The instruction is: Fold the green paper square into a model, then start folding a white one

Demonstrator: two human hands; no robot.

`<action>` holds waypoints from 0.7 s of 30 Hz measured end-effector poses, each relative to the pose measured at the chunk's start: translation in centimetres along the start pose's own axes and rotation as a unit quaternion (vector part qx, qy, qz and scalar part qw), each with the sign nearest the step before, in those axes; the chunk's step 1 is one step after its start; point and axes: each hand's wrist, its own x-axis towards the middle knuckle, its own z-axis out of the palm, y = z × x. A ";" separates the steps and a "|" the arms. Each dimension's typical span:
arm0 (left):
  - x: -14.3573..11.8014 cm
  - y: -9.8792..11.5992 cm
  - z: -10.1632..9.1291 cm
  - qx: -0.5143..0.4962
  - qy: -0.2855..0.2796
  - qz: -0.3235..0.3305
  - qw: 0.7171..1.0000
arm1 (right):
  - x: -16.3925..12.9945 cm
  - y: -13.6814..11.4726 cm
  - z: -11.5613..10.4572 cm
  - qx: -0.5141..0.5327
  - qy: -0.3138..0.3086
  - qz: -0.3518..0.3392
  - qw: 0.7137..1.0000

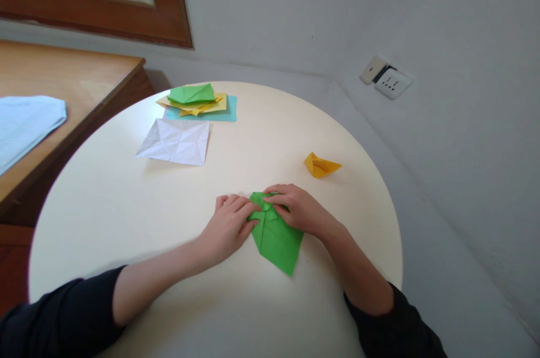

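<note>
Dark sleeves: nearest the camera, on the near side of the green paper, one to its left, one to its right.
Green paper: flat on the surface between my hands, small flaps folded at its far end.
Left grip: thumb and fingers seem to pinch the paper's left edge.
Right grip: fingertips rest on the far folds; I cannot tell whether they pinch.
Creasing: I judge it best to steady the left edge and press lightly outward, keeping flaps aligned.
Orange folded piece: beyond the green paper, rightward, well apart.
</note>
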 end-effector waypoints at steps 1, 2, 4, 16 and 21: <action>0.1 -0.1 0.0 -0.012 -0.002 -0.011 1.000 | 0.0 0.0 0.0 0.000 -0.001 0.000 1.000; 0.2 -0.1 0.1 -0.020 -0.004 -0.018 1.000 | 0.0 0.0 0.0 0.001 -0.002 0.001 1.000; 0.4 -0.2 0.1 -0.024 -0.009 -0.027 0.999 | 0.0 -0.1 0.0 0.005 -0.005 0.003 1.000; 0.5 -0.4 0.7 0.042 0.034 0.025 0.998 | 0.2 -0.1 0.1 0.013 0.007 -0.005 1.000; 0.5 -0.2 0.7 0.106 0.062 0.078 0.989 | 0.5 0.1 0.5 0.021 0.030 0.001 0.999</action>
